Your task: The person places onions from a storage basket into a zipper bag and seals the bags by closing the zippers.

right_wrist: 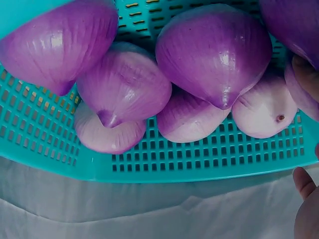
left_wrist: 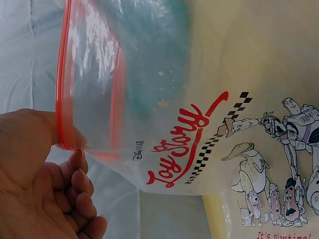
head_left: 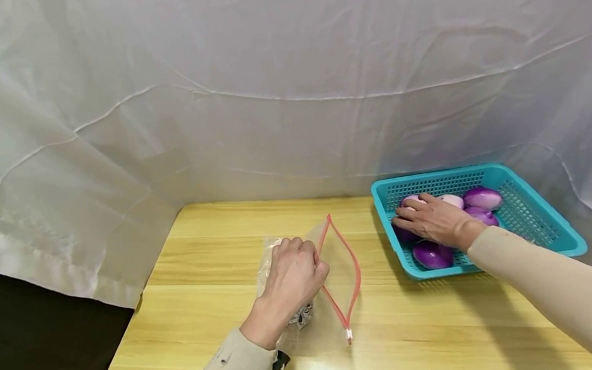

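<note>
My left hand (head_left: 293, 270) pinches one edge of a clear zip bag (head_left: 343, 269) with a red strip round its mouth. The mouth gapes into a diamond shape, with a white slider (head_left: 348, 334) at its near end. In the left wrist view, thumb and fingertips meet on the red strip (left_wrist: 64, 89), beside printed lettering and cartoon figures. Over the left part of a turquoise basket (head_left: 547, 216), my right hand (head_left: 436, 219) reaches among purple onions (head_left: 433, 254). In the right wrist view, one finger (right_wrist: 306, 77) touches an onion at the right edge; the thumb is apart from it.
Several more onions (right_wrist: 214, 55) lie piled in the basket, which stands at the right of the wooden table (head_left: 202, 263). A pale cloth (head_left: 291, 132) hangs behind and at the sides. Past the table's left edge is a dark area (head_left: 35, 349).
</note>
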`<state>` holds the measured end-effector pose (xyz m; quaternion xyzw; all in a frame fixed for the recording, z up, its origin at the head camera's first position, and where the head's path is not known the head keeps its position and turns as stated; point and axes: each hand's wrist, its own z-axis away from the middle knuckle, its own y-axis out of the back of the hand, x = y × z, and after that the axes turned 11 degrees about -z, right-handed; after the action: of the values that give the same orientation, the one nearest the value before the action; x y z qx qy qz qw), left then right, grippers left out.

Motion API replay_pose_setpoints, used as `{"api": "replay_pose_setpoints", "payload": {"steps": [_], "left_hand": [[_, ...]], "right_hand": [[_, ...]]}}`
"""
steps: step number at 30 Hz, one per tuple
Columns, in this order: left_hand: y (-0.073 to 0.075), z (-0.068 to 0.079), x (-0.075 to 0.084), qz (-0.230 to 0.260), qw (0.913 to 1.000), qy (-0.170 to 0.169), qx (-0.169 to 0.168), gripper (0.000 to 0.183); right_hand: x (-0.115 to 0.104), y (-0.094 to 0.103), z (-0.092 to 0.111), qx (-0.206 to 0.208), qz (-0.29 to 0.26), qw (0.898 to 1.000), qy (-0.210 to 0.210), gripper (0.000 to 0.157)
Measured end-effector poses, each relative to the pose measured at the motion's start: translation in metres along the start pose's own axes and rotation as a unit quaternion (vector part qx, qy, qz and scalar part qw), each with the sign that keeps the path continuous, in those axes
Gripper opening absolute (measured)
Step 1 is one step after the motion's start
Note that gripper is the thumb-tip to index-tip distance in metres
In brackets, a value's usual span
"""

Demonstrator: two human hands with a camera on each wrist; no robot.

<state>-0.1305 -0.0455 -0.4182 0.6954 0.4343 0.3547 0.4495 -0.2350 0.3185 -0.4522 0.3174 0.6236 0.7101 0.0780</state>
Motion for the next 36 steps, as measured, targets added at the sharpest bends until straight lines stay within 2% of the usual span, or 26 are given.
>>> {"api": "replay_pose_setpoints", "payload": {"steps": [9,19,24,28,36], "left_hand": [[0.000,0.001,0.001,0.000,1.0000,-0.001,0.005,0.021],[0.000,0.000,0.001,0.000,1.0000,0.003,0.004,0.020],[-0.001,-0.001,0.000,-0.001,1.0000,0.005,0.007,0.020],[-0.002,-0.002,0.000,-0.001,1.0000,0.005,0.008,0.020],[-0.001,-0.004,-0.001,0.002,1.0000,0.009,0.003,0.019]], "right_hand": [[0.004,-0.003,0.002,0.018,-0.015,1.000,-0.017,0.045],[0.011,0.000,0.008,0.023,-0.029,0.998,-0.055,0.082],[0.013,0.001,0.010,0.033,-0.041,0.995,-0.083,0.091],[0.014,0.004,0.011,0.033,-0.053,0.992,-0.106,0.091],[0.019,0.012,0.013,0.077,-0.053,0.988,-0.120,0.090]]}}
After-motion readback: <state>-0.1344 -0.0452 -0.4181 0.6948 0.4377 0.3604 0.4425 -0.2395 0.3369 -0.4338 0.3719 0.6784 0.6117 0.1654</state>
